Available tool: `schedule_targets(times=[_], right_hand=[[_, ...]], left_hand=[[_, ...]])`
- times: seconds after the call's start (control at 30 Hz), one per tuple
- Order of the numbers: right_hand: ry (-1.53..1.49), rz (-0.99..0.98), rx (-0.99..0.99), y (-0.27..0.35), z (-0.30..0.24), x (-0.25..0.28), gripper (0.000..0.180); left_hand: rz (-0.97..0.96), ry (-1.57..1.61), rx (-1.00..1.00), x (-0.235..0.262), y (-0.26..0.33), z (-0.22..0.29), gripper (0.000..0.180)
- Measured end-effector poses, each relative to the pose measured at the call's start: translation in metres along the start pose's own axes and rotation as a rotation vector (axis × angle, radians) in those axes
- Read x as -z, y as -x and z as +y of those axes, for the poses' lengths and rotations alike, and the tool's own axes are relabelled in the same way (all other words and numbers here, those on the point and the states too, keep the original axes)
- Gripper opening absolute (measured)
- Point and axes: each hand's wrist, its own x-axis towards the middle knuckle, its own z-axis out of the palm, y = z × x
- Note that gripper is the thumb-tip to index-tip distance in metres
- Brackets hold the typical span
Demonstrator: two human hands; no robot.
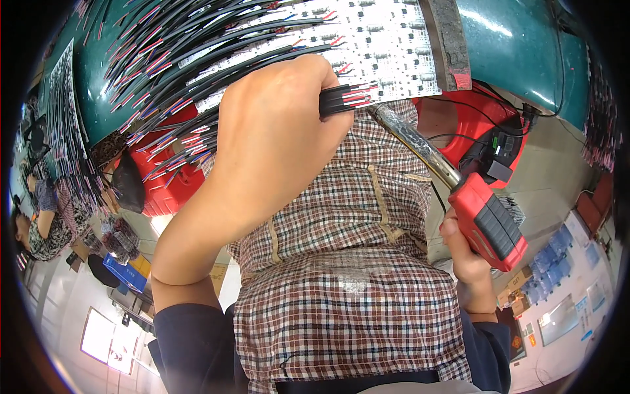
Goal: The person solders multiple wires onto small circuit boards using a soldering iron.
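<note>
My left hand (282, 115) is closed round a small bundle of black cables (333, 100), their red and white wire ends pointing right at the near edge of a white circuit board panel (394, 49). More black cables (216, 49) fan out leftward across the panel, several of them joined to it by their red-tipped ends. In my right hand (467, 259) is a red and black soldering gun (489, 223). Its long metal barrel slants up and left, with the end close below the panel's near edge. Whether the tip touches anything I cannot tell.
A dark bar (447, 43) lies along the panel's right edge on the green table (518, 43). Below the table, a red stool (449, 121) carries a black power unit (495, 151) and loose cords. Another cabled panel (69, 111) is at far left, near another person (49, 223).
</note>
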Motion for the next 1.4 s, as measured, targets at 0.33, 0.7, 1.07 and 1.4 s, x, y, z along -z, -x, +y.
schedule_targets(times=[0.33, 0.7, 1.07, 1.4], right_hand=[[0.078, 0.012, 0.081, 0.000, 0.002, 0.008, 0.011], [-0.237, 0.207, 0.073, -0.007, 0.009, 0.003, 0.012], [-0.364, 0.249, -0.008, -0.011, -0.012, 0.010, 0.008], [-0.094, 0.285, 0.207, -0.016, 0.007, 0.017, 0.014]], left_hand=[[-0.004, -0.005, 0.010, 0.003, -0.005, 0.000, 0.020], [0.126, -0.078, 0.067, 0.063, -0.011, 0.019, 0.007], [0.459, -0.828, 0.161, 0.173, -0.131, -0.166, 0.034], [0.316, -0.693, -0.339, 0.086, -0.189, -0.099, 0.031]])
